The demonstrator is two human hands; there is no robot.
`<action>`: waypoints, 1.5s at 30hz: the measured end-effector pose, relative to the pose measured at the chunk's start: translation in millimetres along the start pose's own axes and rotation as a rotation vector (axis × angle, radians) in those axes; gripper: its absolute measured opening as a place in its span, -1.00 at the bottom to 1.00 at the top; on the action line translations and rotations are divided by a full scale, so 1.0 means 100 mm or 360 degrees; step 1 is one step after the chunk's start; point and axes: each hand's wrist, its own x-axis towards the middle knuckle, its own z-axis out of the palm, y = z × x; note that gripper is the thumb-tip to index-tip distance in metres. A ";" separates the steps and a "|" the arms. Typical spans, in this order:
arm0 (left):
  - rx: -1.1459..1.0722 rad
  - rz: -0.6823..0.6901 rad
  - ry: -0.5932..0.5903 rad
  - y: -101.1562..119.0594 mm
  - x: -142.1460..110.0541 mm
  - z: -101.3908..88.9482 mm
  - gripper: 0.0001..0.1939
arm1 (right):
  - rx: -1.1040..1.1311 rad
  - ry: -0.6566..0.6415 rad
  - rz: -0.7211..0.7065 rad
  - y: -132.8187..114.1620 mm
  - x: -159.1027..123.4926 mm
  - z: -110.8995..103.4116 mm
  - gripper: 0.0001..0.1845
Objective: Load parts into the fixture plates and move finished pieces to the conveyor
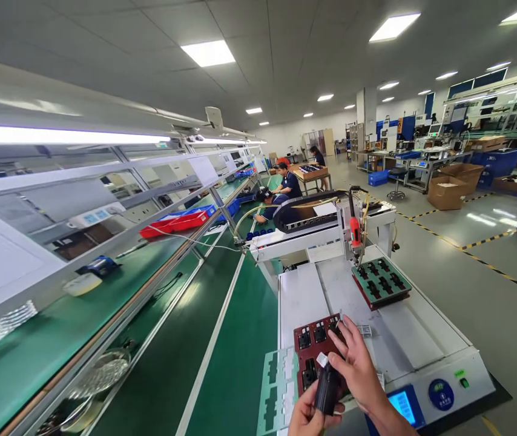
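Black plastic part (327, 387) sits upright, pinched by the left hand (306, 418) from below, just over the red fixture tray (313, 351). The right hand (358, 363) rests against it, fingers (338, 351) loosely spread. A loose pinch could drop it onto the seated parts. Both wrists are cut off; the far green tray (381, 281) under the screwdriver head (354, 233) looks blurred.

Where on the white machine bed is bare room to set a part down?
Bare white bed lies left of the green fixture and behind the dark red fixture. Another patch lies right of the right hand. The red fixture itself is crowded by both hands.
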 end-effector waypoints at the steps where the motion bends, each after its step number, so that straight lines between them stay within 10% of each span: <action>1: -0.0098 -0.0002 0.0013 -0.02 0.01 0.00 -0.19 | -0.0021 -0.0064 -0.0016 -0.02 -0.04 0.01 -0.15; 10: 0.0142 0.0525 0.0326 0.15 -0.12 -0.02 -0.27 | -0.0152 -0.0132 -0.0063 -0.32 -0.34 0.00 -0.13; 36: 0.0340 0.0524 0.0255 0.33 -0.18 0.22 -0.36 | -0.0647 -0.0227 0.0112 -0.46 -0.47 0.05 0.09; 45: 0.0168 0.0516 0.0222 0.30 -0.17 0.18 -0.31 | -0.0883 -0.0056 -0.0645 -0.01 -0.57 -0.06 -0.30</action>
